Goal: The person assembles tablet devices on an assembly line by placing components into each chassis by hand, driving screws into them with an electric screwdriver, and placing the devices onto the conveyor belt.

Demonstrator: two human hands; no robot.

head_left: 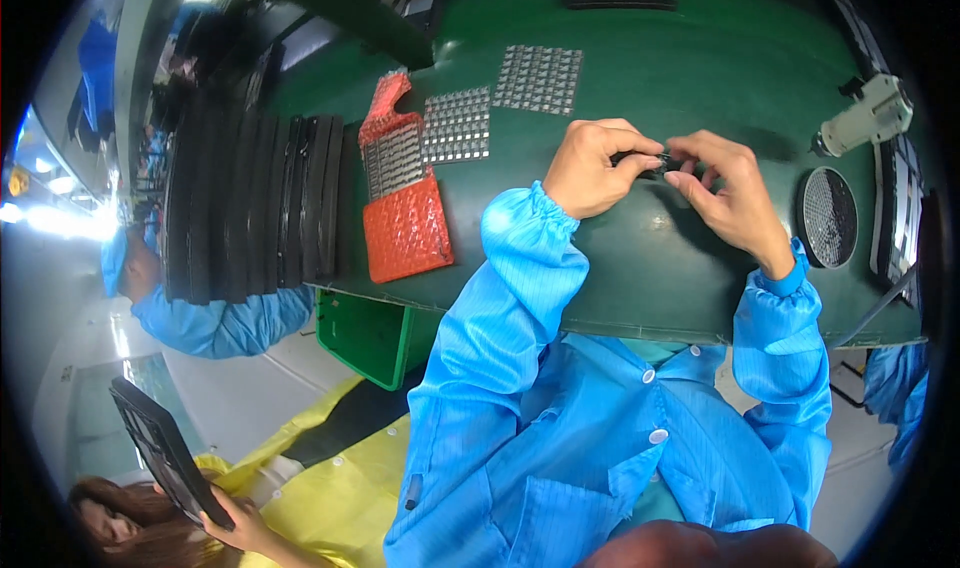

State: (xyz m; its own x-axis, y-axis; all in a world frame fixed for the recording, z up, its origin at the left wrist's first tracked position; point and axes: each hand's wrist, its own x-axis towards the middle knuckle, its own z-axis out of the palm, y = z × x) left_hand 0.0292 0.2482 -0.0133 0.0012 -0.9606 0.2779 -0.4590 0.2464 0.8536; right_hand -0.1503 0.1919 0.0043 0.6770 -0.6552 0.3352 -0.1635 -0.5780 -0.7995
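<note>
Over the green table, my left hand (603, 168) is closed, its thumb and fingers pinching a small dark part (655, 164). My right hand (732, 186) meets it from the other side, with its thumb and index finger around the end of the same part. Fingers hide most of that part, so its exact kind cannot be made out. Beyond my left hand lie two sheets of small metallic pieces in rows, a far one (540, 78) and a nearer one (457, 125). A red bubble-wrap pouch (408, 230) lies left of them, with another such sheet (395, 162) on it.
A round black mesh-like dish (829, 218) and a pale grey tool head (868, 116) are at the right. Stacked black trays (250, 208) line the left edge, above a green bin (362, 338). A person in yellow (340, 488) holds a black tray (165, 448); another wears blue (215, 318).
</note>
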